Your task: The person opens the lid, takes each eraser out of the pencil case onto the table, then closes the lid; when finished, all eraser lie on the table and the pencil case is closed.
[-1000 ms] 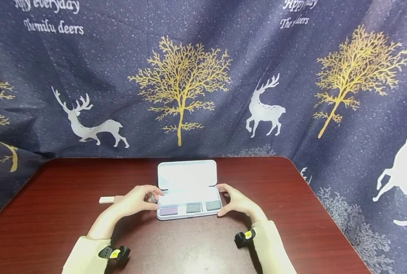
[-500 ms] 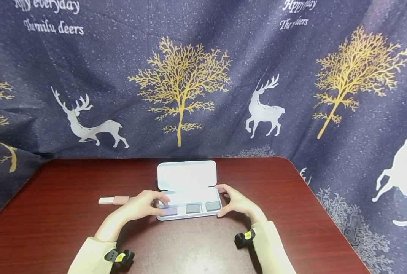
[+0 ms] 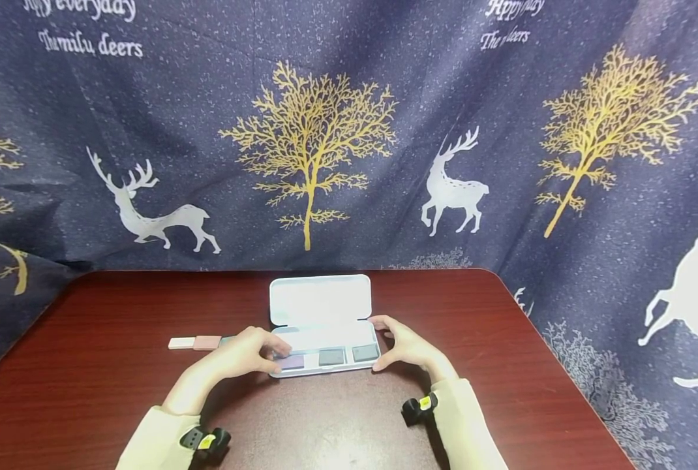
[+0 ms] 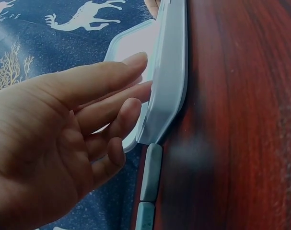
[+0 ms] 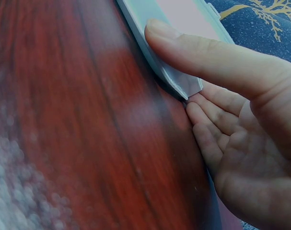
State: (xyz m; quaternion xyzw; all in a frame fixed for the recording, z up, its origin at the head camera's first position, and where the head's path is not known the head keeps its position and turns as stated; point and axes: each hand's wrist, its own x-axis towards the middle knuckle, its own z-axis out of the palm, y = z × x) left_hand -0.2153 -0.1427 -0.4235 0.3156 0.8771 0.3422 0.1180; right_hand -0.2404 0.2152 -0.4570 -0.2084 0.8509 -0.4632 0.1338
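Observation:
A white, hinged pencil case (image 3: 321,300) lies open on the table. Its front compartments hold a purple block (image 3: 293,362) and two grey-green blocks (image 3: 331,357). My left hand (image 3: 240,354) is at the left end, its index finger and thumb reaching over the rim by the purple block. Those fingers are loosely bent in the left wrist view, and whether they pinch the block is hidden. My right hand (image 3: 406,346) grips the right end of the case, thumb (image 5: 164,36) at the front and fingers (image 5: 215,115) behind the corner.
Left of the case lies a row of small blocks: a white block (image 3: 181,343), a pinkish block (image 3: 207,343) and greenish blocks (image 4: 151,172), partly covered by my left hand. The reddish-brown table (image 3: 120,391) ends at a patterned dark-blue cloth (image 3: 355,215).
My left hand has shifted right and slightly toward me, from the case's left end to over its front left compartment, uncovering the pinkish block. The right hand and case stay put.

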